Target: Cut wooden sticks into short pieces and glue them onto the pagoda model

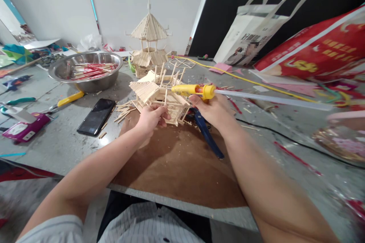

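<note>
A small wooden-stick structure (145,90) with slatted roof panels and upright sticks stands on a brown mat (171,167). My left hand (154,117) is closed at its near side, fingers pinched around a thin stick of it. In my right hand (209,108) is a yellow glue gun (191,90), with a long clear glue stick (273,100) coming out of its back. The gun's nozzle points left, close to the upright sticks. Beneath my right hand lies a blue-handled tool (209,136), its head partly hidden.
Behind stands a finished-looking stick pavilion (149,30). To the left are a metal bowl (111,78) of sticks, a phone (96,117) and a purple power strip (27,129). Bags (251,26) stand back right; a yellow cord (245,78) and black cable (296,140) cross the right side.
</note>
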The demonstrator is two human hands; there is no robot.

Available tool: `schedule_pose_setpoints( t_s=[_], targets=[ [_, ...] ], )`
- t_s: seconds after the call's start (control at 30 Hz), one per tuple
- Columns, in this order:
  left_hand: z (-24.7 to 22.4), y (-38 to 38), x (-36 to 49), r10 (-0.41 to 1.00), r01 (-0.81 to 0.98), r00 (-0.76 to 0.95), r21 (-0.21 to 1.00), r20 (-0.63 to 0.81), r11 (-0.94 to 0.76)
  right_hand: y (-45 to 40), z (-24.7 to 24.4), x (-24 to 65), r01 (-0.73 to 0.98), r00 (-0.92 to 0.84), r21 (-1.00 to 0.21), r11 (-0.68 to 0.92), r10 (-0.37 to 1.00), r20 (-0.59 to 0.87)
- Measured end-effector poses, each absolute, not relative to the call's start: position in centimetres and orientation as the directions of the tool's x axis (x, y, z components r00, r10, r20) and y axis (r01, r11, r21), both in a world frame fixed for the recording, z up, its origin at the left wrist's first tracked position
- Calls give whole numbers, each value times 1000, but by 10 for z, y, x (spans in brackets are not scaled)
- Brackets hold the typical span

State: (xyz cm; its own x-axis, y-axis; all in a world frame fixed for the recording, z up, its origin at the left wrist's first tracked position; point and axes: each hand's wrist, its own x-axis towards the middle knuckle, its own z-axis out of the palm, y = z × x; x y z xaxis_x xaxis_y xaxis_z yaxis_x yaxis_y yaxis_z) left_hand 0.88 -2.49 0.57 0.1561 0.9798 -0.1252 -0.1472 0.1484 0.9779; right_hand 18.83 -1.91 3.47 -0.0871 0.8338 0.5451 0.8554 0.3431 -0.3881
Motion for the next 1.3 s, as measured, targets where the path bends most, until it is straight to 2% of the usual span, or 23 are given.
schedule_pose_setpoints(
  t_s=[0.63,0.8,0.97,1.1,1.2,1.3],
  targets=[
    [4,-23,9,982,-149,152,980,-111,134,-21,38,187,833,-86,-431,347,850,520],
    [5,-23,9,982,-145,147,979,-121,143,-20,36,191,798,-62,-494,346,861,504],
    [7,-25,8,979,-135,150,978,-140,161,-15,30,196,630,40,-717,297,910,412],
    [6,-25,5,973,-129,158,974,-167,188,-15,32,193,392,79,-876,281,938,337],
    [5,-27,2,969,-139,157,967,-192,214,-15,34,191,245,111,-930,273,945,307],
    [3,-29,-1,972,-114,115,969,-205,218,-12,33,193,190,150,-943,274,941,304]
  ],
)
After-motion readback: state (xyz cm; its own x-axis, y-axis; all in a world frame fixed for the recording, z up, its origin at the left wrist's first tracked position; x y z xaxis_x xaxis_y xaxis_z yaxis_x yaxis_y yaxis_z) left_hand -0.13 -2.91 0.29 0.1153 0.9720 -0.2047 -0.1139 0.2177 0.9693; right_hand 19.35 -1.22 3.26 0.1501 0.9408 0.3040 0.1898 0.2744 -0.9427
